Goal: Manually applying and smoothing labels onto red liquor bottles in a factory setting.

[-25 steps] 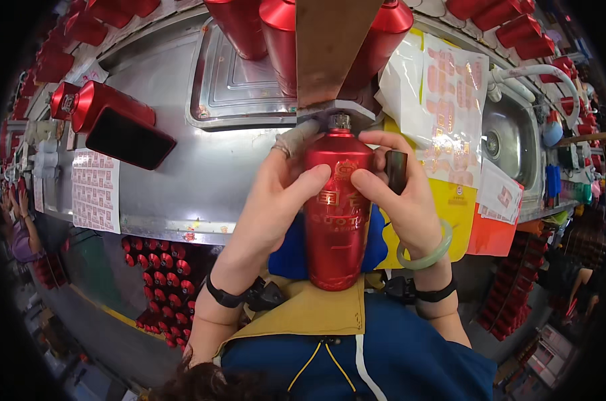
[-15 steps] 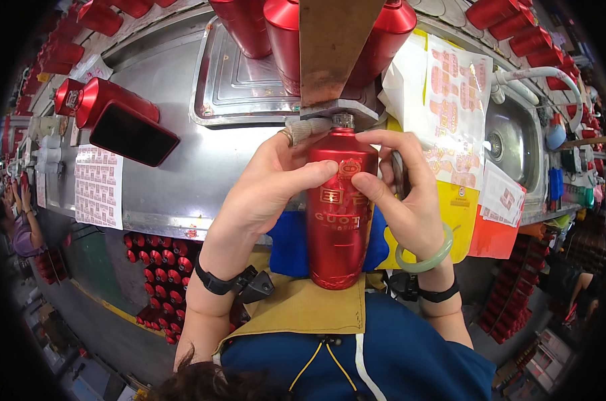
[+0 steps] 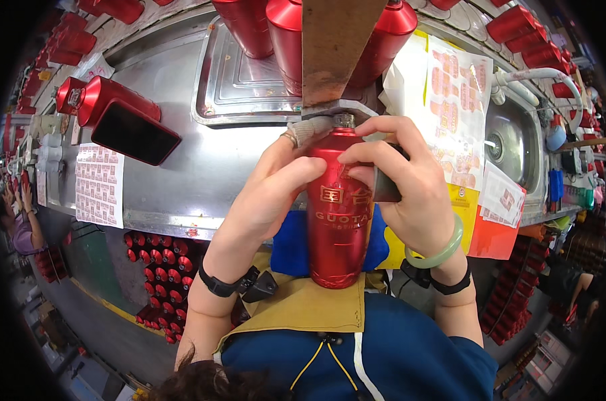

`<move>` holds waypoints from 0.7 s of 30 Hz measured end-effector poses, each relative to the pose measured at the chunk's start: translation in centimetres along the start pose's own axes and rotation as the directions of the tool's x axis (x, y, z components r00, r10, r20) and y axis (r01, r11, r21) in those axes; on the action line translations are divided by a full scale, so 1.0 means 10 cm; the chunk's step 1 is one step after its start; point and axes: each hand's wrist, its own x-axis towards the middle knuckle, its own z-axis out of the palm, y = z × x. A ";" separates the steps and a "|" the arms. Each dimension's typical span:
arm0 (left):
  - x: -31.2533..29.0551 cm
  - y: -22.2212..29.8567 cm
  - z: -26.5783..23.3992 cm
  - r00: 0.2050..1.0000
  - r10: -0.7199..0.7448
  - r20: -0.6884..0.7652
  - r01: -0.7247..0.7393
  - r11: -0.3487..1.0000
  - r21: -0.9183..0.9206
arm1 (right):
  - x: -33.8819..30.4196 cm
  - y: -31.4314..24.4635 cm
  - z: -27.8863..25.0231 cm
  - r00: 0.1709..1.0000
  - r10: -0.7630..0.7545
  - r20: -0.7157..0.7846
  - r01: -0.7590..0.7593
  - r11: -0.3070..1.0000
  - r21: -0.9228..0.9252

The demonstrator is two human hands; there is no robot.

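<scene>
Left hand: we wrap our left hand [image 3: 269,194] around the upper left side of the red bottle [image 3: 338,214], thumb laid across its shoulder, fingers curled behind; a ring shows on one finger.
Right hand: our right hand [image 3: 410,194] closes on the bottle's upper right side, index finger arched over the shoulder, while a small dark flat object [image 3: 386,187] sits pinched between palm and bottle. A pale green bangle [image 3: 443,244] circles that wrist.
Bottle: we hold it upright against our front at the near edge of the metal bench [image 3: 182,167], its base resting on the tan apron [image 3: 310,307], its neck just under a grey metal fitting [image 3: 343,110] below a brown wooden post [image 3: 333,47].
Far side of bench: a pressed metal tray [image 3: 239,93] carries more red bottles [image 3: 286,33].
Left part of bench: a black phone [image 3: 134,132] leans on a lying red bottle [image 3: 106,93], with a sheet of labels [image 3: 97,184] near the edge.
Right part of bench: printed label sheets [image 3: 457,93] beside a sink [image 3: 510,144].
</scene>
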 end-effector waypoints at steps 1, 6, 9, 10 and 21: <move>-0.02 -0.01 0.00 1.000 0.028 0.009 -0.028 0.999 -0.030 | 0.01 0.00 0.03 0.999 -0.025 -0.026 0.025 1.000 -0.014; -0.12 -0.09 0.04 0.995 0.101 -0.019 -0.098 0.989 0.112 | 0.02 0.01 0.02 0.985 -0.170 -0.025 0.165 0.976 -0.140; -0.16 -0.13 0.05 0.985 0.174 -0.016 -0.168 0.970 0.176 | -0.04 -0.08 -0.06 0.980 -0.199 0.007 0.198 0.966 -0.166; -0.16 -0.14 0.05 0.981 0.192 -0.012 -0.185 0.961 0.206 | -0.08 -0.12 -0.09 0.983 -0.181 0.032 0.184 0.970 -0.161; -0.27 -0.20 -0.04 0.974 0.223 -0.028 -0.215 0.960 0.181 | -0.41 0.52 -1.03 0.908 0.294 -0.298 -0.297 0.954 0.035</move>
